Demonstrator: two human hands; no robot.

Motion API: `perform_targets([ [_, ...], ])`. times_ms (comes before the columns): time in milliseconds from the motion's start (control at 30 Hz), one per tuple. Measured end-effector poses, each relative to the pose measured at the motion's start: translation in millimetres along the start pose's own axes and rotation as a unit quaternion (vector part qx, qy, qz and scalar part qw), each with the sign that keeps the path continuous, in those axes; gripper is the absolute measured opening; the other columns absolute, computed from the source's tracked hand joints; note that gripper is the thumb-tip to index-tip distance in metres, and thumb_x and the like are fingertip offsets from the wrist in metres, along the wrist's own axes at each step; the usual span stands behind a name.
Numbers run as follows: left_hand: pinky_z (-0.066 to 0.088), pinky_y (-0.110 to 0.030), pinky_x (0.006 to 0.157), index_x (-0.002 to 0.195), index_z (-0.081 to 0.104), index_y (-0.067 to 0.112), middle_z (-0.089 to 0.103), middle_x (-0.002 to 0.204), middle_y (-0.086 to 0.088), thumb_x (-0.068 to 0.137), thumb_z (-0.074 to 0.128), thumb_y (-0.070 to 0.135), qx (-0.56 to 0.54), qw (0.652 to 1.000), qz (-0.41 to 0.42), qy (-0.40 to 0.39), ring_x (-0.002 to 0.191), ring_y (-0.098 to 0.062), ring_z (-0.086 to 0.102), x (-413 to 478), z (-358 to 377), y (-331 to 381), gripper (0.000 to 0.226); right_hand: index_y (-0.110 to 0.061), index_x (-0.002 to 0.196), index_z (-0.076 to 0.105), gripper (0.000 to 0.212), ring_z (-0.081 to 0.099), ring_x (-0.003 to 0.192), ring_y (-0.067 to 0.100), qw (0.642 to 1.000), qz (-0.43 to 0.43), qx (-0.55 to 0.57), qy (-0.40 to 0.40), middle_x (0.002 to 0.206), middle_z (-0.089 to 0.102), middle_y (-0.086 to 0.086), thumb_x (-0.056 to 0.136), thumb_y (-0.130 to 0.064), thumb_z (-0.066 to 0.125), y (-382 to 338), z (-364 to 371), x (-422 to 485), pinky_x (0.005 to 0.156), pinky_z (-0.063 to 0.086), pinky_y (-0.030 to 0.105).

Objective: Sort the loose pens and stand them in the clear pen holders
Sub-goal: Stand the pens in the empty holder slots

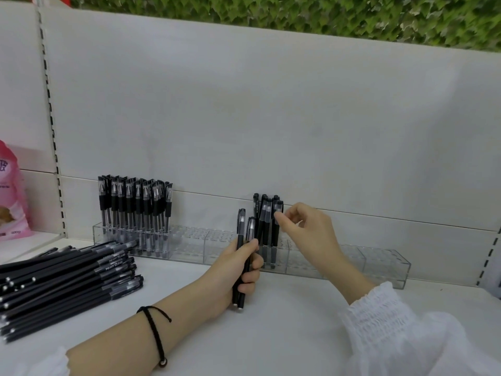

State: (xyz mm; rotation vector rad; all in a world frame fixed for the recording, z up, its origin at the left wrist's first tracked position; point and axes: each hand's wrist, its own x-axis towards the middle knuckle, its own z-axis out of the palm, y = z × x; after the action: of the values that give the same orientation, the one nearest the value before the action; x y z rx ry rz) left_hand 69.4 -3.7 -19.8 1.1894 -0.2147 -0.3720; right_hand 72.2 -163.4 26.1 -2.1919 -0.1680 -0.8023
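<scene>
My left hand [238, 270] grips two black pens [240, 240] upright in front of the clear pen holder [379, 264]. My right hand [306, 229] pinches the cap of a black pen [277, 226] that stands in the holder's middle section beside several other black pens [263, 221]. At the holder's left end stands a cluster of clear-barrelled pens with black grips [135, 204]. A pile of loose black pens [59, 278] lies on the white shelf at the left.
A pink packet [10, 196] stands on the neighbouring shelf at far left. A white back panel [271, 118] rises behind the holder, with a slotted upright [53, 126] at the left. Green foliage [298, 14] shows above the panel.
</scene>
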Motion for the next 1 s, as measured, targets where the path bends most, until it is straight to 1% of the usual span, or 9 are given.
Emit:
perform_targets([
  [67,0.021,-0.016,0.035,0.097,0.047,0.014,0.046,0.058,0.002,0.100,0.050,0.027,0.018,0.999,0.019,-0.022,0.042,-0.007,0.029,-2.3,1.2,-1.1,0.013,-0.017,0.073,0.067,0.024,0.052,0.049,0.004,0.992,0.018,0.094,-0.084,0.068,0.069,-0.001,0.089,-0.035,0.066,-8.2,-2.1,-1.8,0.054,0.041,0.022],
  [133,0.022,-0.016,0.036,0.107,0.053,0.012,0.048,0.059,0.003,0.098,0.051,0.027,0.042,0.998,0.035,-0.039,0.043,-0.007,0.032,-4.3,2.4,-3.5,0.018,-0.016,0.070,0.067,0.024,0.043,0.041,0.003,0.975,0.029,0.148,-0.164,0.057,0.063,-0.006,0.090,-0.028,0.067,-13.9,-3.1,-4.0,0.048,0.036,0.019],
  [233,0.024,-0.017,0.036,0.118,0.056,0.007,0.053,0.062,0.001,0.096,0.053,0.031,0.060,0.996,0.052,-0.031,0.043,-0.008,0.037,-3.3,2.8,-5.1,0.033,-0.012,0.070,0.064,0.024,0.040,0.040,0.006,0.967,0.028,0.163,-0.194,0.053,0.057,-0.004,0.092,-0.021,0.065,-13.1,-4.5,-2.8,0.043,0.033,0.016],
  [333,0.023,-0.016,0.034,0.111,0.059,0.012,0.060,0.063,-0.001,0.097,0.048,0.038,0.062,0.997,0.050,-0.018,0.042,-0.010,0.043,-2.6,1.7,-4.1,0.031,-0.008,0.081,0.063,0.022,0.039,0.040,0.009,0.963,0.068,0.220,-0.140,0.065,0.053,0.014,0.097,-0.023,0.057,-9.1,-8.9,4.4,0.041,0.029,0.016],
  [467,0.016,-0.014,0.035,0.105,0.056,0.014,0.055,0.060,0.000,0.097,0.045,0.044,0.069,0.997,0.026,-0.001,0.036,-0.008,0.033,-0.7,-1.2,-5.7,0.033,-0.013,0.088,0.054,0.021,0.039,0.042,0.006,0.972,0.060,0.229,0.006,0.075,0.054,-0.002,0.103,-0.022,0.043,-5.4,-21.3,18.5,0.044,0.032,0.016],
  [600,0.016,-0.013,0.033,0.100,0.049,0.015,0.041,0.053,0.004,0.098,0.046,0.042,0.055,0.998,0.004,0.019,0.037,-0.005,0.022,3.2,-0.8,-5.6,0.027,-0.022,0.085,0.050,0.021,0.040,0.046,0.005,0.973,0.038,0.196,0.117,0.081,0.055,-0.005,0.103,-0.026,0.041,1.1,-25.7,22.8,0.045,0.035,0.013],
  [700,0.015,-0.014,0.034,0.091,0.041,0.019,0.037,0.054,0.005,0.098,0.048,0.042,0.040,0.999,-0.019,0.020,0.038,-0.006,0.021,4.6,-1.1,-5.5,0.025,-0.029,0.084,0.051,0.020,0.046,0.055,0.011,0.983,0.009,0.142,0.118,0.087,0.060,-0.003,0.102,-0.028,0.044,9.2,-20.3,24.5,0.052,0.038,0.018],
  [833,0.014,-0.012,0.034,0.083,0.042,0.020,0.034,0.051,0.004,0.096,0.038,0.034,-0.017,0.998,-0.063,0.003,0.034,-0.008,0.020,7.0,-1.2,-2.7,0.020,-0.031,0.083,0.051,0.020,0.049,0.066,0.014,0.988,-0.016,0.114,0.101,0.086,0.062,-0.005,0.102,-0.026,0.045,12.0,-13.6,27.0,0.064,0.038,0.027],
  [1000,0.013,-0.012,0.033,0.079,0.042,0.019,0.033,0.051,0.004,0.092,0.033,0.024,-0.024,0.998,-0.062,0.003,0.034,-0.008,0.020,8.9,-1.4,-3.5,0.017,-0.018,0.094,0.056,0.016,0.054,0.076,0.021,0.993,-0.056,0.038,0.096,0.091,0.062,-0.001,0.102,-0.026,0.044,9.0,-12.0,28.2,0.071,0.047,0.039],
])
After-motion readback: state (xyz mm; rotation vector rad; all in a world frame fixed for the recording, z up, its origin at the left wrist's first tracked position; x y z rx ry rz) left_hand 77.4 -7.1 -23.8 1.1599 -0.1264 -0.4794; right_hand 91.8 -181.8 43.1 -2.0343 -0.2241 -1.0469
